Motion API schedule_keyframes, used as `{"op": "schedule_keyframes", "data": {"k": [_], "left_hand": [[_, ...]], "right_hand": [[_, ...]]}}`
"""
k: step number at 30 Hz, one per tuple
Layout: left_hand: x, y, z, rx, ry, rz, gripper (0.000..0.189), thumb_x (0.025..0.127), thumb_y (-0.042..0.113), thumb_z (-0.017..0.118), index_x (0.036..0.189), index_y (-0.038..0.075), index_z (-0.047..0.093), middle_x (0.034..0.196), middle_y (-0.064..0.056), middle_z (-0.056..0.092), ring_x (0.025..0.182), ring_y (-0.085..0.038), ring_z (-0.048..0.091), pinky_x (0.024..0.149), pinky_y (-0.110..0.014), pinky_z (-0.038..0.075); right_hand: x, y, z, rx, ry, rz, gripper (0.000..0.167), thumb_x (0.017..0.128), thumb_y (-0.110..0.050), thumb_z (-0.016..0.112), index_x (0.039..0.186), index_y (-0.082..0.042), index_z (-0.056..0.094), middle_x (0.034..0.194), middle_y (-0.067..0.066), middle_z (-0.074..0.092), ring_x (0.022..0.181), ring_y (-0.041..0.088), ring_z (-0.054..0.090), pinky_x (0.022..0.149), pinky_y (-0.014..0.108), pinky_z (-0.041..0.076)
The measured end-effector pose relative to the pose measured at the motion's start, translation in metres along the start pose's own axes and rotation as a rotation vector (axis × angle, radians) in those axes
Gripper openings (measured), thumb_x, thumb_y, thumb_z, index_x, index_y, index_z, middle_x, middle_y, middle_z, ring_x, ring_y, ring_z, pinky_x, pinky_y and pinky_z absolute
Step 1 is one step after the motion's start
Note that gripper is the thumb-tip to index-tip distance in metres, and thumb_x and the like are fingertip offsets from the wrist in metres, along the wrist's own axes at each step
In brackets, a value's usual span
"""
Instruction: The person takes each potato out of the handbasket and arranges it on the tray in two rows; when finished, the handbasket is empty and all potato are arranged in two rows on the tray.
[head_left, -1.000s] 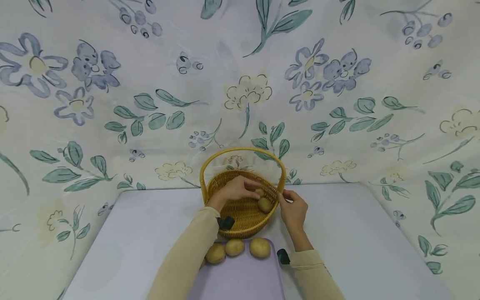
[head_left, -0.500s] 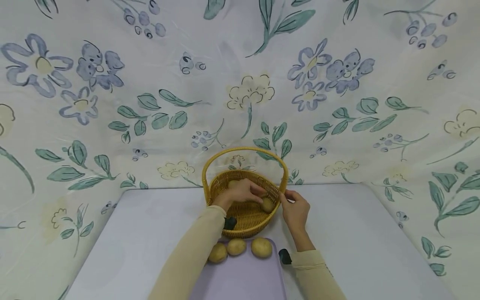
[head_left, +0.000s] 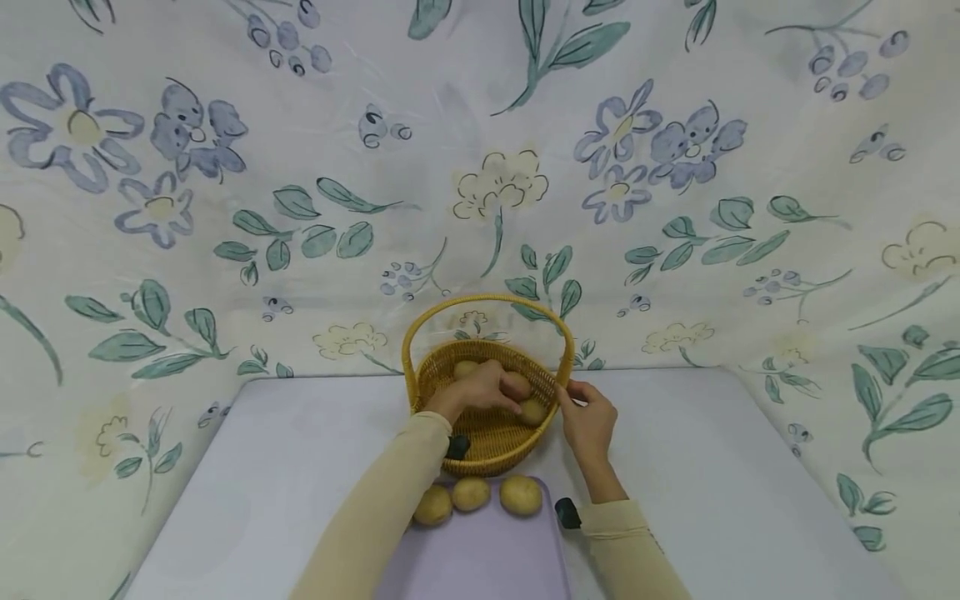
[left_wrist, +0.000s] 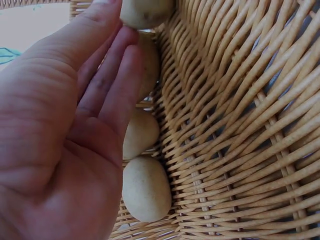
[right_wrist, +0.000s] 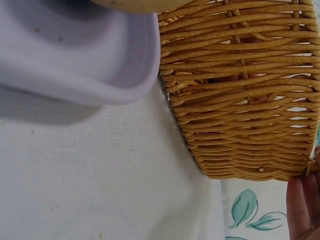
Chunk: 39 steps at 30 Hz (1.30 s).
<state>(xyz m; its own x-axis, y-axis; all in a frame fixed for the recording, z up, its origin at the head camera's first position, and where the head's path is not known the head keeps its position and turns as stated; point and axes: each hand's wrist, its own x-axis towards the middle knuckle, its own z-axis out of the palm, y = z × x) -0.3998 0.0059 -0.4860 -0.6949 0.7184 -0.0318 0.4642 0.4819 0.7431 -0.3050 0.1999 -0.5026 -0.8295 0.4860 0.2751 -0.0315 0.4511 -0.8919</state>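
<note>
Several potatoes [left_wrist: 147, 189], basket [head_left: 495, 461] (left hand [head_left: 483, 388] inside)

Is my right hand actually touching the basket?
Touching. The right wrist view shows fingertips of the right hand against the edge of the basket, with no gap between them.

L hand [head_left: 483, 389] shifted R, rear-L potato [head_left: 465, 367] now visible
</note>
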Motion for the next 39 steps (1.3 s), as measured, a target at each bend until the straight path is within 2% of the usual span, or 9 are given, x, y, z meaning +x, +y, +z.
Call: {"op": "schedule_keyframes", "data": {"k": [6,16,23,27,34,39], "left_hand": [[-0.002,0.002,-0.001,0.011,0.017,0.017,0.032,0.083,0.019,0.086,0.113,0.010,0.080,0.111,-0.005,0.079,0.105,-0.016,0.073,0.085,-0.018,0.058],[0.000,0.000,0.007,-0.021,0.060,0.036,0.039,0.082,0.023,0.088,0.117,0.008,0.078,0.115,-0.007,0.077,0.107,-0.018,0.074,0.088,-0.019,0.059],[0.003,0.002,0.010,0.053,-0.013,0.029,0.046,0.089,0.027,0.081,0.130,0.009,0.071,0.128,-0.005,0.073,0.121,-0.019,0.068,0.101,-0.025,0.055],[0.004,0.007,0.010,0.072,-0.040,-0.006,0.050,0.090,0.030,0.080,0.134,0.011,0.068,0.134,-0.005,0.069,0.126,-0.020,0.066,0.105,-0.028,0.054],[0.005,0.010,0.010,0.096,-0.038,-0.069,0.052,0.087,0.033,0.082,0.134,0.016,0.069,0.133,0.000,0.070,0.125,-0.017,0.066,0.104,-0.026,0.054],[0.006,0.006,0.011,0.082,-0.040,-0.061,0.050,0.086,0.028,0.084,0.132,0.015,0.070,0.131,-0.001,0.071,0.122,-0.016,0.068,0.101,-0.023,0.055]], "right_hand": [[0.000,0.000,0.001,0.011,0.004,-0.012,0.017,0.090,-0.017,0.079,0.098,-0.002,0.079,0.096,0.015,0.079,0.091,0.030,0.078,0.077,0.038,0.065],[0.000,-0.001,0.001,-0.011,0.026,-0.021,0.015,0.089,-0.017,0.080,0.096,-0.004,0.080,0.094,0.013,0.080,0.091,0.029,0.077,0.075,0.035,0.064],[0.000,0.001,0.002,-0.008,0.017,-0.013,0.015,0.089,-0.018,0.080,0.096,-0.004,0.080,0.095,0.013,0.080,0.091,0.027,0.078,0.075,0.033,0.064],[0.001,0.002,0.001,0.004,0.013,-0.007,0.016,0.089,-0.018,0.080,0.097,-0.004,0.080,0.096,0.014,0.079,0.090,0.028,0.078,0.075,0.036,0.065],[0.002,0.002,0.001,-0.015,0.012,-0.012,0.017,0.090,-0.020,0.080,0.097,-0.004,0.080,0.096,0.013,0.080,0.091,0.028,0.078,0.076,0.040,0.065],[0.000,0.002,0.002,-0.011,0.005,-0.008,0.017,0.090,-0.019,0.080,0.097,-0.004,0.080,0.097,0.014,0.080,0.091,0.028,0.078,0.077,0.038,0.065]]}}
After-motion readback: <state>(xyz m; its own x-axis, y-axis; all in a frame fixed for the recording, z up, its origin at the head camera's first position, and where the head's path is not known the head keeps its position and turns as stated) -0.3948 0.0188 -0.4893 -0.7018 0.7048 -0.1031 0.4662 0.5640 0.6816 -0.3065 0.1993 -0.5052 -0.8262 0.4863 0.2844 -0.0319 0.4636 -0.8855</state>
